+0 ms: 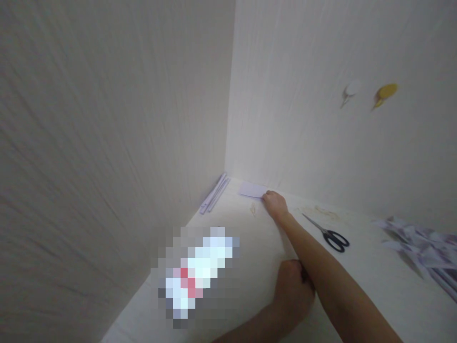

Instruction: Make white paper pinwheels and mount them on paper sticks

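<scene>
Setting: pale wood-grain desk (pixel 357 276) tucked into a corner of two off-white walls, seen from up top, all a bit blurry.
Right hand: the right hand (pixel 274 204) is stretched way out toward the corner, fingertips down on the near edge of a small pale lilac paper rectangle (pixel 252 189). Fingers look gently curled and pressing rather than pinching, though honestly the blur makes it hard to say whether it has a proper hold or is only touching.
Left hand: the left hand (pixel 294 290) sits close in, loosely fisted on the desk under the right forearm. Can't tell if anything is inside it.
Where the paper is: flat on the desk, right by the back wall, just right of the corner.
Doing it well: paper that flat is a pain to lift, so it's probably best to drag it toward the body with flat fingertips first, then slip a thumb under the edge. Going easy would avoid a crease.
Strips: a bundle of thin pale lilac paper strips (pixel 214 194) lies along the left wall; looks like three or so, too soft to count properly.
Scissors: one pair of black-handled steel scissors (pixel 326 232), right of the arm, blades closed.
Scraps: one heap of lilac paper cuttings (pixel 417 245) at the far right.
Wall hooks: two, one white stick-on hook (pixel 352 90) and one yellow stick-on hook (pixel 386 93).
Blurred patch: one pixelated block (pixel 198 274) at the left.
</scene>
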{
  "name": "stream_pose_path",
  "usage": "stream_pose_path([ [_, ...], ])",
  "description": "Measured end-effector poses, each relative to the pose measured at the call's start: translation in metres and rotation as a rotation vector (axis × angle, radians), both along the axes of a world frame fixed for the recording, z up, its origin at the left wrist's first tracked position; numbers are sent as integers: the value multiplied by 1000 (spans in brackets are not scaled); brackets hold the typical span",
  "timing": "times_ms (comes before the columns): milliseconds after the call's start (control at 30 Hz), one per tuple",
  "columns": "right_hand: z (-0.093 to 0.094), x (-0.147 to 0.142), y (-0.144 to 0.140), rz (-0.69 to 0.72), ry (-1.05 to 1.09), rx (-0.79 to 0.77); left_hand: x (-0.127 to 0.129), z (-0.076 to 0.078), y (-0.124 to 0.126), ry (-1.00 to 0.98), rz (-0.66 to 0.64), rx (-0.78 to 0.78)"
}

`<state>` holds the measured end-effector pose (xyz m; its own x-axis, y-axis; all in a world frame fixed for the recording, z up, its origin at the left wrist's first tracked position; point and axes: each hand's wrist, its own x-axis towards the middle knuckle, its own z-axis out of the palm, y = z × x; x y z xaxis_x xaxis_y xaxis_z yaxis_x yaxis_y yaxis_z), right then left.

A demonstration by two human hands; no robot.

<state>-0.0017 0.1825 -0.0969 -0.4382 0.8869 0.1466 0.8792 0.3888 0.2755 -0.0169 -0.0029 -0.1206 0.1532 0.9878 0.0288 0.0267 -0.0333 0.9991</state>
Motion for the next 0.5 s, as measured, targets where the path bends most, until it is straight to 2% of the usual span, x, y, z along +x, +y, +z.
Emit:
stream_pose_path([
  [500,-1,-3,3,82,26,74,1,1,-1,34,17,-23],
])
